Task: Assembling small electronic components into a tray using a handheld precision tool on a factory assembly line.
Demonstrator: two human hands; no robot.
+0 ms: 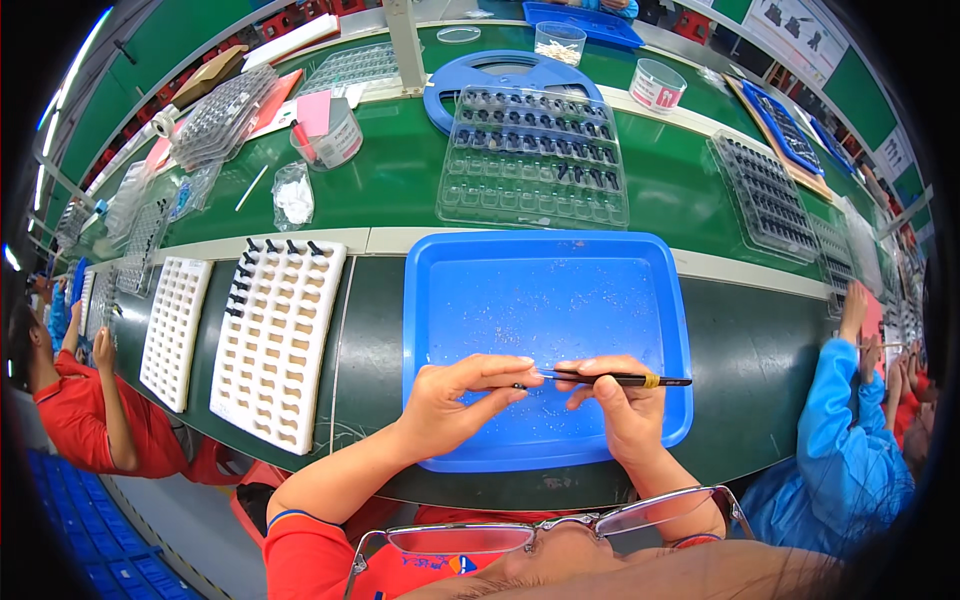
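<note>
Above the blue tray (686, 400), my two hands are close together. My left hand (455, 398) pinches a small black part (520, 386) between thumb and fingers; most of it is hidden. In my right hand (625, 405) lies a slim pen-like tool (620, 379) with a dark handle and a gold band near its back end. Its thin, pale tip points left, close to the fingertips of my left hand; whether it touches the part I cannot tell. Small light specks are scattered over the tray's floor.
A white foam tray (270, 350) with several black parts along its edges stands left, beside another foam tray (175, 335). Behind the blue tray, a clear blister tray (530, 200) leans on a blue reel (440, 95). Co-workers sit left (85, 400) and right (845, 430).
</note>
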